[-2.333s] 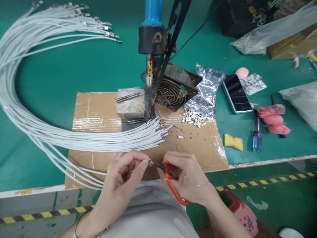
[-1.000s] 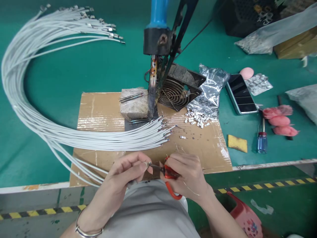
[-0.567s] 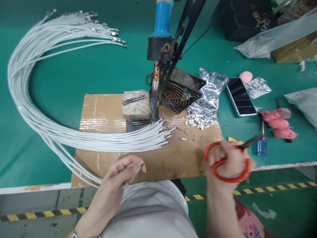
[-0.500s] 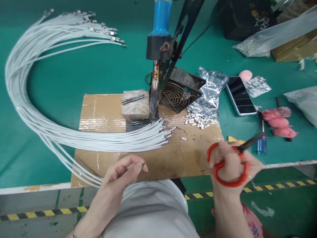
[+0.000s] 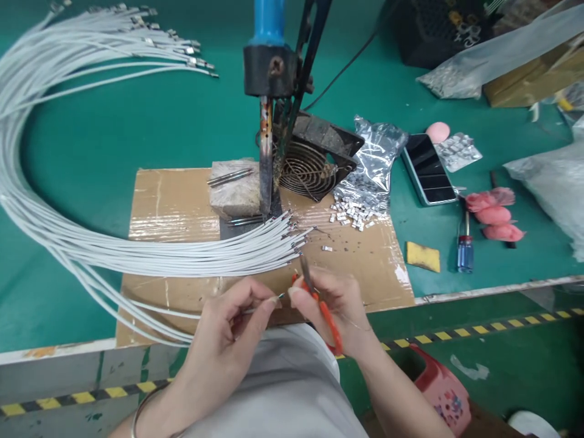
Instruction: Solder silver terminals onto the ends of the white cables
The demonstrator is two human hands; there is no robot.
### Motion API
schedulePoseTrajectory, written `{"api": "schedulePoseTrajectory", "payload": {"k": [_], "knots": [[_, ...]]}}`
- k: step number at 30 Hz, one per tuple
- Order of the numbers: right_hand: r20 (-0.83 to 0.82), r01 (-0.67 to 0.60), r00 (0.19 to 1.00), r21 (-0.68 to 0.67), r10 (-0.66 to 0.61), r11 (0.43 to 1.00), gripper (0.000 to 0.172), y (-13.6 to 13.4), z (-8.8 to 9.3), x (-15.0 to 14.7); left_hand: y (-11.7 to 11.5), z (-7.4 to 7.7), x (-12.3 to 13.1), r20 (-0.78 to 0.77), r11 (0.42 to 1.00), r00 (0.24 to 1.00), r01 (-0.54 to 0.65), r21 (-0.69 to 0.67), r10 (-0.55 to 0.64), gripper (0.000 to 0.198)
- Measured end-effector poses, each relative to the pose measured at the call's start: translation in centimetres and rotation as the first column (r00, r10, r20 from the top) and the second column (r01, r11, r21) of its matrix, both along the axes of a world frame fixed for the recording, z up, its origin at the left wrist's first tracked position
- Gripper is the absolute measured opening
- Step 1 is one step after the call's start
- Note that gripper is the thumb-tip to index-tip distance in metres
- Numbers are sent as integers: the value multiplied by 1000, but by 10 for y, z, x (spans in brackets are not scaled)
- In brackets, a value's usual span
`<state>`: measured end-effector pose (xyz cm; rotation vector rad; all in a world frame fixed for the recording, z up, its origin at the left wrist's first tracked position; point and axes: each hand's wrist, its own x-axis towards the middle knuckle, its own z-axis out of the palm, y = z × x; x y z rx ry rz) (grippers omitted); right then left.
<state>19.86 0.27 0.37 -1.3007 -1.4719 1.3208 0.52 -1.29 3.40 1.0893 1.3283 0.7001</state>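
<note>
My left hand [image 5: 241, 322] pinches a white cable [image 5: 168, 312] close to its tip, which pokes out past the thumb. Just to the right, my right hand [image 5: 335, 304] is closed around a pair of scissors with orange handles [image 5: 329, 322]; their dark blades [image 5: 306, 274] point up and away from me. Both hands are close together over the cardboard's front edge. Beyond them lies a thick bundle of white cables [image 5: 182, 255], its tinned-looking ends bunched on the cardboard [image 5: 365, 286] and its other ends, with metal connectors, curving to the far left.
A blue-handled soldering iron [image 5: 267, 121] stands tip down beside a worn block [image 5: 235, 194] and a fan [image 5: 310, 164]. Small white parts [image 5: 353, 213] spill from a silvery bag [image 5: 376, 158]. To the right are a phone [image 5: 429, 170], a yellow sponge [image 5: 423, 256] and a screwdriver [image 5: 465, 249].
My right hand has brought the scissors leftward from the right side of the bench to beside my left hand. My left hand keeps its pinch, slightly shifted right. The camera view has shifted.
</note>
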Motion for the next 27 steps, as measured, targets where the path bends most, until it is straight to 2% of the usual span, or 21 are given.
{"api": "schedulePoseTrajectory", "payload": {"k": [3, 7, 9, 12, 14, 16, 18, 20, 23, 27], "knots": [[2, -38, 999, 47, 38, 998, 44, 1, 1, -14, 2, 2, 2, 9, 999, 999, 36, -6, -36, 26], [-108, 96, 990, 25, -93, 995, 42, -6, -4, -28, 3, 2, 5, 52, 1000, 998, 24, -6, -23, 24], [-162, 172, 972, 8, -168, 985, 48, -6, -8, -28, 1, 1, 5, 83, 1000, 997, 2, 8, -3, 24], [-236, 332, 918, 19, -318, 943, 58, 5, -10, -14, -2, 1, 2, 90, 992, 988, -126, -26, 128, 23], [-262, 427, 874, 14, -409, 904, 55, 11, -10, -1, -4, 2, 0, 78, 971, 969, -229, -68, 234, 24], [-230, 469, 857, -23, -461, 883, 52, 10, -10, 8, -4, 4, -1, 85, 958, 957, -269, -98, 278, 24], [-135, 423, 896, -29, -423, 906, 47, 3, -11, 10, -2, 6, -1, 98, 955, 953, -276, -110, 287, 24], [-47, 317, 947, -6, -317, 948, 38, -6, -12, 8, 0, 7, 0, 110, 951, 948, -284, -126, 298, 26], [-10, 185, 983, 20, -184, 983, 29, -13, -12, 4, 2, 6, 0, 146, 944, 940, -285, -168, 310, 29], [-26, 174, 985, 57, -173, 983, 20, -12, -8, 1, 3, 5, -1, 185, 940, 933, -270, -207, 309, 34]]}}
